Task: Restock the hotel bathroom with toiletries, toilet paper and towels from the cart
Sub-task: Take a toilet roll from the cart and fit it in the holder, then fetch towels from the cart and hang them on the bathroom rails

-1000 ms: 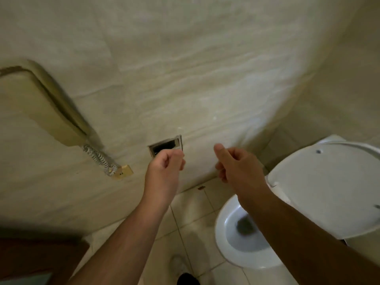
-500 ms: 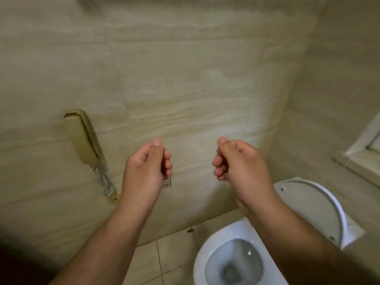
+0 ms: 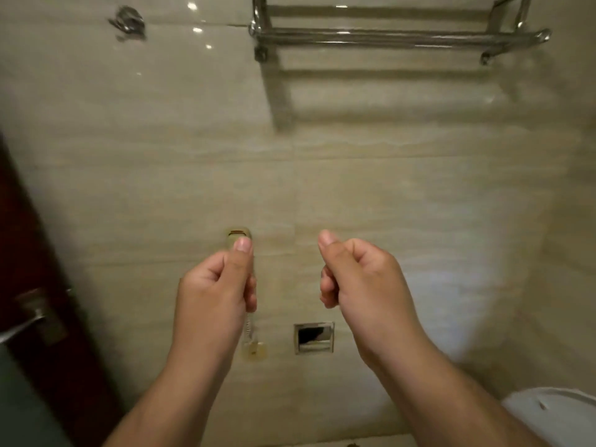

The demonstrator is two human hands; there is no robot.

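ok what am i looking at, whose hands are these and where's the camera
No machine here: one wide-angle camera sits on a person's head, looking forward and down, so the bare arms are their own. The left hand and right hand are both curled and hold nothing. They face a tiled bathroom wall. High up is a chrome towel rack, no towel showing. Behind the left hand hangs a beige wall phone; right of it, a metal wall recess, dark inside. A toilet lid shows at lower right, a dark door at left.

- left hand (image 3: 214, 287) raised, fingers curled into loose fist, thumb up, holding nothing
- right hand (image 3: 362, 280) same, forearms extended forward
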